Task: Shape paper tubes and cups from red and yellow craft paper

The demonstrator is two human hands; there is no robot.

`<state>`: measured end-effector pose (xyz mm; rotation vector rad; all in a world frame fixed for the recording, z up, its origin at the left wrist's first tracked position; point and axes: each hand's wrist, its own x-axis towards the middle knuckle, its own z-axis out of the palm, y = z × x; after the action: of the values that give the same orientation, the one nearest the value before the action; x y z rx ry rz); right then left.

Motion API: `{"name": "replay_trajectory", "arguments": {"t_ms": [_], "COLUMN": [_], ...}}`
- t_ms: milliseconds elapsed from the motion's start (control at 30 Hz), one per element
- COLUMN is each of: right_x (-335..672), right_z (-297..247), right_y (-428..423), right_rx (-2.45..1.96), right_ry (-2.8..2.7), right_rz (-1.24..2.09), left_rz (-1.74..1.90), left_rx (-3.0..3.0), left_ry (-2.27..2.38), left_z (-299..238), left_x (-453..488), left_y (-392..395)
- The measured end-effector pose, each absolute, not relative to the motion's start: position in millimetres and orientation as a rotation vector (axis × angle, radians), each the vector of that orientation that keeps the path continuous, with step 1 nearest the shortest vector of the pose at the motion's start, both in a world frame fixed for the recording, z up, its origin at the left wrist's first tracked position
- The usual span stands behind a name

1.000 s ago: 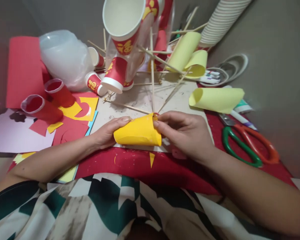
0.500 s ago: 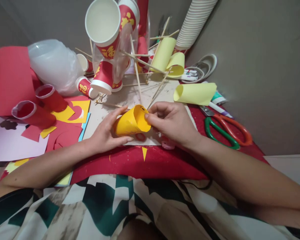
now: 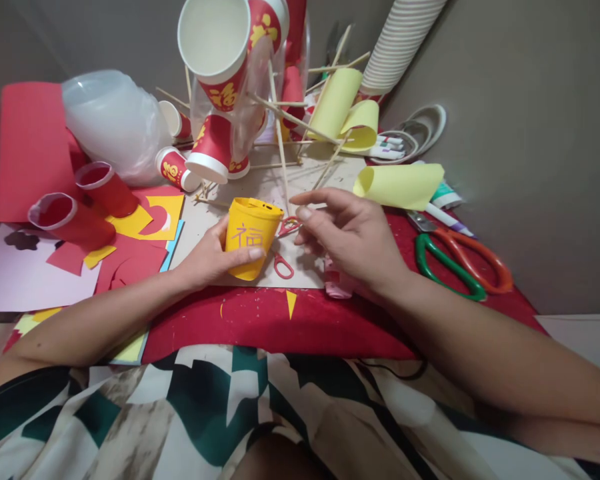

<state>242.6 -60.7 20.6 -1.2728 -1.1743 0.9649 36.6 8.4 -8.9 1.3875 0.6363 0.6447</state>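
Observation:
My left hand (image 3: 215, 252) is wrapped round a yellow paper cup (image 3: 247, 261) with a purple written character on its side. The cup stands nearly upright, and dark spots show along its folded top. To the right of it, my right hand (image 3: 347, 230) is apart from the cup, fingers loosely bent and spread, with nothing visible in them. Between the hands, small red-handled scissors (image 3: 283, 265) lie on the grey board (image 3: 195, 230). A pink object (image 3: 336, 283) sits under my right wrist, partly hidden.
Red cups with gold characters (image 3: 215, 143) and wooden sticks (image 3: 283, 147) form a structure behind. Large green-and-orange scissors (image 3: 473, 263) and rolled yellow paper (image 3: 400, 187) are at right. Two red cups (image 3: 73, 223), paper scraps (image 3: 130, 267) and a plastic bag (image 3: 117, 127) fill the left.
The yellow cup has been turned more upright, so its written side now faces me. My right hand has let go of its rim and moved away to the right.

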Motion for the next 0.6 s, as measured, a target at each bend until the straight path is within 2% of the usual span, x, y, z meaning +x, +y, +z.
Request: {"name": "replay_trajectory", "arguments": {"t_ms": [300,600], "right_x": [244.4,242.9], "right_z": [14.8,17.6], "right_y": [-71.0,-72.9], "right_rx": [-1.192,-1.118], "right_ry": [-1.461,-1.384], "right_rz": [0.798,1.01], "left_rz": [0.504,0.378], "left_rx": [0.996,1.032], "left_ry": [0.582,0.484], "left_z": [-8.8,-3.5], "left_x": [40.2,38.3], "left_y": [16.6,10.9]}}
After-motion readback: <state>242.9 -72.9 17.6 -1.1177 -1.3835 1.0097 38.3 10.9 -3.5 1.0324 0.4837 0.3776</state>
